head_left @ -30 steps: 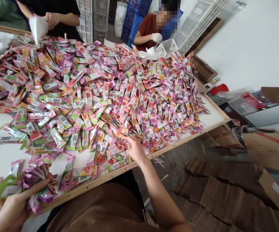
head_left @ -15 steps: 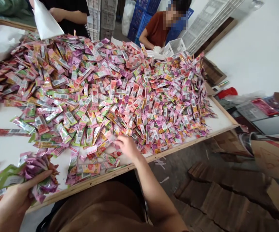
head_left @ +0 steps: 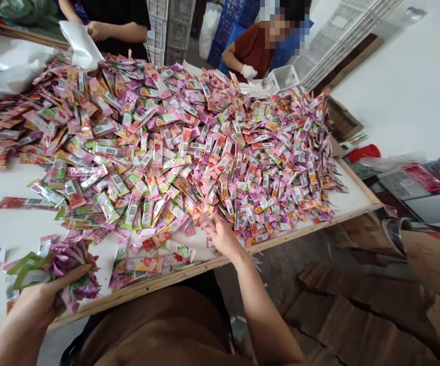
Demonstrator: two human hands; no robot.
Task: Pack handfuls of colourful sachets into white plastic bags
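we find the fingers (head_left: pixel 209 221) of the right hand (head_left: pixel 222 235) spread and released at lower centre of the frame, tips touching loose sachets at the near edge of the sachet pile (head_left: pixel 189 147); nothing is gripped there. the left hand (head_left: pixel 39 305), at lower left, is clenched round a bunch of sachets (head_left: pixel 62 267), thumb laid across the top, the packets fanning out to the left.

we judge the step in hand to be picking: single sachets are drawn from the pile and added to the held bunch. the next move calls for pinching one flat packet off the worktop (head_left: pixel 2 229), which is awkward since the packets lie flat and overlap; a slide toward the edge or a lift by a corner looks the likely way.

edges: the worktop ends in a wooden rim (head_left: pixel 300 231) running from lower left up to the right of centre, just beside the right hand. a few sachets lie against that rim and could be pushed over it. below it, at lower right, lie flattened cardboard sheets (head_left: pixel 357 315) on the floor.

open room: bare white worktop shows at middle left, between the pile and the held bunch. at the top of the frame two other people work at the far side; one holds a white bag (head_left: pixel 81 44) at upper left, the other wears a white glove (head_left: pixel 249 72) at upper centre, both well apart from the hands reported.
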